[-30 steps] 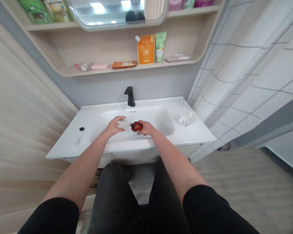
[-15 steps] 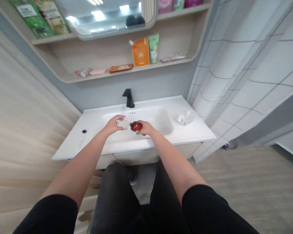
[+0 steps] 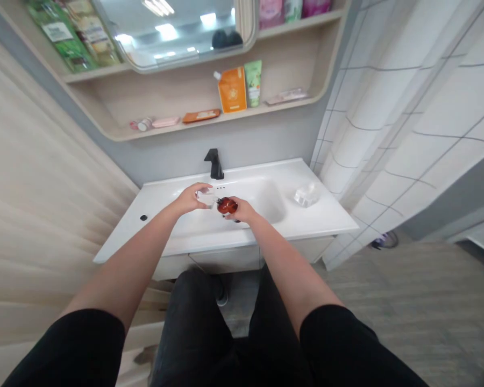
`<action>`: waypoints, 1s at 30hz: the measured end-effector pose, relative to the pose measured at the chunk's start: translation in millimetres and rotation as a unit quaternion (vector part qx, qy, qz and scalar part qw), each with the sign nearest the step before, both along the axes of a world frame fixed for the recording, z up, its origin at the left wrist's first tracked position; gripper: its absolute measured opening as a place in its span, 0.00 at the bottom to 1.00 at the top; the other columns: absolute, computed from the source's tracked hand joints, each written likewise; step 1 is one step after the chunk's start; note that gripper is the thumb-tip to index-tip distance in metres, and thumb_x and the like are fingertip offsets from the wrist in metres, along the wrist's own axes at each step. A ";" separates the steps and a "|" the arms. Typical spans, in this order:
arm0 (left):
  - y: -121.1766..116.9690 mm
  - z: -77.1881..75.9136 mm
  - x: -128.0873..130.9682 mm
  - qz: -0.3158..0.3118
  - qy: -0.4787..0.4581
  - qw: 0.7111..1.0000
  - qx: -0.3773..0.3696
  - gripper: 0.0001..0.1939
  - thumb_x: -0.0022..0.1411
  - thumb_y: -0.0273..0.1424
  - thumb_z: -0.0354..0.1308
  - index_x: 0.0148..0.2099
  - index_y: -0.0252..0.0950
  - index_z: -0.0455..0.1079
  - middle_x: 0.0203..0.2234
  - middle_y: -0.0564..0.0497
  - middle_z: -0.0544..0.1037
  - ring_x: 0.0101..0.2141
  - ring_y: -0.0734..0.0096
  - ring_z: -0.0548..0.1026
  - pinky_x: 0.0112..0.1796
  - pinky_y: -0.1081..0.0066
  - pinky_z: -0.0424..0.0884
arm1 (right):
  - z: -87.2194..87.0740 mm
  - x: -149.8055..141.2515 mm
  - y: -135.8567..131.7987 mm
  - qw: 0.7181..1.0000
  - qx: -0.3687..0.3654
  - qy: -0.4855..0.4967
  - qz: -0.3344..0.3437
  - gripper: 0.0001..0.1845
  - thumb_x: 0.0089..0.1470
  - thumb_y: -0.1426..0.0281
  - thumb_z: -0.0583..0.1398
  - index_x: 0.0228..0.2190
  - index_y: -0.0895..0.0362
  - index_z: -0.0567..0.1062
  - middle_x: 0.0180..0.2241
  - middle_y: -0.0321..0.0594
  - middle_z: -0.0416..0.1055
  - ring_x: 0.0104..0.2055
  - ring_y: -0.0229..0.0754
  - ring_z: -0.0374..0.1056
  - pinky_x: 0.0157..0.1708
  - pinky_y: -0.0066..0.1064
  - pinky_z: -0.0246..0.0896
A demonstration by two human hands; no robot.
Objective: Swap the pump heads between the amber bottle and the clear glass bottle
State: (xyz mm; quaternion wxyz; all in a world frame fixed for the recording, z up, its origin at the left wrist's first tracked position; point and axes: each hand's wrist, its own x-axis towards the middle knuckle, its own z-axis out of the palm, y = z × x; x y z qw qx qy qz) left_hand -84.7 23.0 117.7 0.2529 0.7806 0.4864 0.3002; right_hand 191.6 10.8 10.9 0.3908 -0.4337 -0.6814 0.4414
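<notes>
The left hand (image 3: pixel 190 199) grasps one clear glass object (image 3: pixel 205 197); just beside it, the right hand (image 3: pixel 241 211) grips one amber bottle (image 3: pixel 227 205). Both are over one white sink (image 3: pixel 314 215), with one black faucet (image 3: pixel 214 164) ahead of the hands.

Bathroom, probably in a home: white washbasin (image 3: pixel 320 215), black tap (image 3: pixel 214 165), mirror (image 3: pixel 173 35), toiletries (image 3: pixel 232 90) on curved wooden shelves (image 3: pixel 242 115), tiled wall (image 3: pixel 407 113)

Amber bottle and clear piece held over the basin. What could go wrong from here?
Two risks, probably. The amber bottle in the right hand and the clear piece in the left hand are very close, so they could knock together. Both are also above the hard white basin, so a slip might chip or crack whichever falls, if it is glass; the material is hard to confirm from this view.
</notes>
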 end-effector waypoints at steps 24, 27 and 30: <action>16.7 47.5 14.8 -0.065 0.103 0.992 0.017 0.41 0.38 0.35 0.80 0.59 0.40 0.84 0.51 0.46 0.83 0.51 0.50 0.81 0.54 0.57 0.77 | 5.2 -0.3 -4.9 0.998 -0.020 0.054 0.007 0.44 0.42 0.71 0.79 0.61 0.53 0.78 0.51 0.46 0.86 0.45 0.53 0.83 0.37 0.40 0.85; 18.8 54.6 19.4 -0.079 0.120 0.989 0.025 0.40 0.38 0.35 0.80 0.58 0.41 0.84 0.50 0.47 0.83 0.51 0.49 0.81 0.54 0.57 0.77 | 6.0 -0.2 -5.0 0.998 -0.020 0.059 0.000 0.45 0.42 0.71 0.80 0.62 0.53 0.78 0.52 0.47 0.85 0.46 0.53 0.83 0.37 0.39 0.85; 19.3 62.8 24.4 -0.088 0.139 0.986 0.032 0.39 0.38 0.34 0.80 0.58 0.42 0.85 0.49 0.48 0.84 0.51 0.49 0.81 0.55 0.58 0.77 | 6.5 -0.1 -5.0 0.997 -0.019 0.068 0.002 0.45 0.42 0.70 0.80 0.62 0.52 0.78 0.54 0.48 0.85 0.47 0.53 0.83 0.37 0.38 0.85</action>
